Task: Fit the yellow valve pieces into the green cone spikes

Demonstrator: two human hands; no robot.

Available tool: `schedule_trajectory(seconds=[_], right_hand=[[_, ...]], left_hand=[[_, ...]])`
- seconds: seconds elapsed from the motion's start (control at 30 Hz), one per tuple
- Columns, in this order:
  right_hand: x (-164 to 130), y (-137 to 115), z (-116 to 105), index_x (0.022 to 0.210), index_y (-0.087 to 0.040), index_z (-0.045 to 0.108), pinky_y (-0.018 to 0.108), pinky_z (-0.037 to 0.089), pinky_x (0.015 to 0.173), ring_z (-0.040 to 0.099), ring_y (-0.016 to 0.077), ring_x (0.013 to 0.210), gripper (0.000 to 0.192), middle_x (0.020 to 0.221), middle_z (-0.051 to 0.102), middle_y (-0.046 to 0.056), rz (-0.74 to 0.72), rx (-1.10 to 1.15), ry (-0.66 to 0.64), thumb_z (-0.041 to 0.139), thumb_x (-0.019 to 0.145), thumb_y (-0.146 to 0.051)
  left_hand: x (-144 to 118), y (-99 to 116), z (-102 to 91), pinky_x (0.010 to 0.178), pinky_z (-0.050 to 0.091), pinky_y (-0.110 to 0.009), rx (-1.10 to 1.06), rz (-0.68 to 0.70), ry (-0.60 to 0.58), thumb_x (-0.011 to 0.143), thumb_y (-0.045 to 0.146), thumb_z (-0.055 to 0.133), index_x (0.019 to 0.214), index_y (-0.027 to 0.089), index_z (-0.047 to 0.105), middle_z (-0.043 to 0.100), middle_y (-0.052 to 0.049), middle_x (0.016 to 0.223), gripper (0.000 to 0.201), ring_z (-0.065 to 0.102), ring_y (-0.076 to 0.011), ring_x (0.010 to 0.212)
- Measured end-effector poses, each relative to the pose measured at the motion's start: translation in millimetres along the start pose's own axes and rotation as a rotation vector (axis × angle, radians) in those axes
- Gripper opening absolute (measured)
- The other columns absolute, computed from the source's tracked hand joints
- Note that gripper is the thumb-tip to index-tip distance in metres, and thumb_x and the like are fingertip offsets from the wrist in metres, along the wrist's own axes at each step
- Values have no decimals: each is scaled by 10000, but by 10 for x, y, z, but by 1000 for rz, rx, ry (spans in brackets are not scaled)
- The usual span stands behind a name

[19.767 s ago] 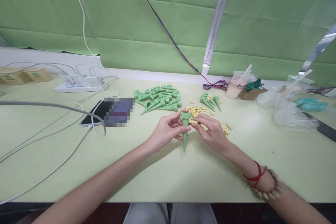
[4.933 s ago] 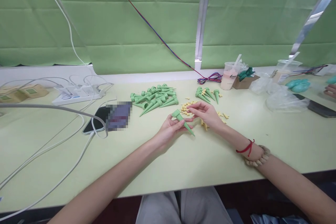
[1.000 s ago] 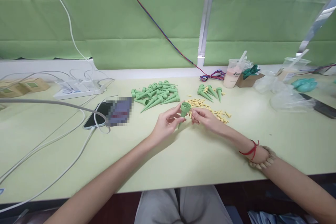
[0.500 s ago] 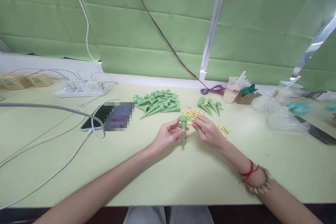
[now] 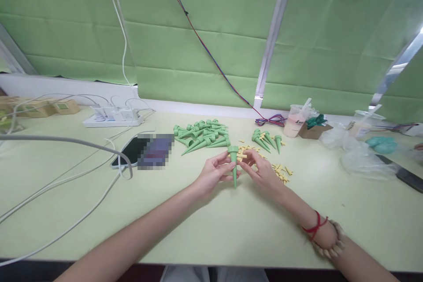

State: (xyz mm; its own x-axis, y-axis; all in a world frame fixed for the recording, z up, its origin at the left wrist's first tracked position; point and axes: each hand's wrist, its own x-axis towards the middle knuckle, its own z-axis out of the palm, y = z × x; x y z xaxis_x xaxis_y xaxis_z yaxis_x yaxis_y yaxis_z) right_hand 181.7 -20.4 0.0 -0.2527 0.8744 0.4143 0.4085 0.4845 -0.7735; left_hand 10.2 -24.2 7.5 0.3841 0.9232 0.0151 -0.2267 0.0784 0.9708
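One green tapered spike [image 5: 233, 157] is gripped point-down above the tabletop [image 5: 231, 233] by the left hand [image 5: 213, 174], its side apparently being fitted with a yellow peg [image 5: 242, 156] pinched by the right hand [image 5: 263, 174], so straight, steady pressure seems needed.

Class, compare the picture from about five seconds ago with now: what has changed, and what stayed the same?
The left hand now holds its green spike upright, tip down, instead of slanting. The right hand has come from over the yellow pieces to the spike's side, a yellow piece showing between them. The green pile and pink drink cup stayed put.
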Motion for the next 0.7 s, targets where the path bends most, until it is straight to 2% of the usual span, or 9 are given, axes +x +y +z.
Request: schedule_trajectory(seconds=[0.07,0.13,0.27,0.4,0.6,0.7], right_hand=[[-5,42,-32,1024,-217,499,302,475,669,591,180,784,261,886,608,58,-99,-150,55,465,848,-406],[-5,81,-56,1026,-222,518,315,476,721,594,182,824,217,959,607,70,-177,-235,82,431,876,-352],[4,115,-93,1092,-224,503,313,492,726,596,178,832,272,1018,600,68,-237,-295,143,497,848,-345],[15,105,-138,1004,-214,565,322,494,750,599,178,832,205,974,612,64,-319,-315,124,484,858,-334],[27,114,-193,1034,-223,578,335,485,779,580,198,910,221,960,611,67,-378,-367,76,472,865,-319],[34,145,-210,999,-192,593,319,470,749,577,189,864,222,907,606,80,-394,-386,35,426,888,-288]], left_hand=[[-5,30,-18,654,518,-256,-15,-6,-11,694,320,675,1039,196,591,588,-65,996,376,643,-143,725],[-9,57,-33,650,524,-253,-19,-11,-30,694,322,676,1032,193,596,604,-70,995,371,643,-140,716],[-18,89,-33,621,525,-225,-9,-19,-44,699,318,674,1036,189,596,621,-72,985,369,644,-134,711],[-23,105,-24,611,516,-207,14,-39,-52,712,307,664,1046,188,595,623,-73,980,362,645,-129,706],[-32,101,-21,665,508,-244,39,-83,-97,720,322,654,1113,203,575,625,-85,1001,419,644,-131,712],[-37,63,-19,667,504,-252,59,-77,-97,704,323,668,1136,213,561,618,-76,989,459,648,-141,721]])
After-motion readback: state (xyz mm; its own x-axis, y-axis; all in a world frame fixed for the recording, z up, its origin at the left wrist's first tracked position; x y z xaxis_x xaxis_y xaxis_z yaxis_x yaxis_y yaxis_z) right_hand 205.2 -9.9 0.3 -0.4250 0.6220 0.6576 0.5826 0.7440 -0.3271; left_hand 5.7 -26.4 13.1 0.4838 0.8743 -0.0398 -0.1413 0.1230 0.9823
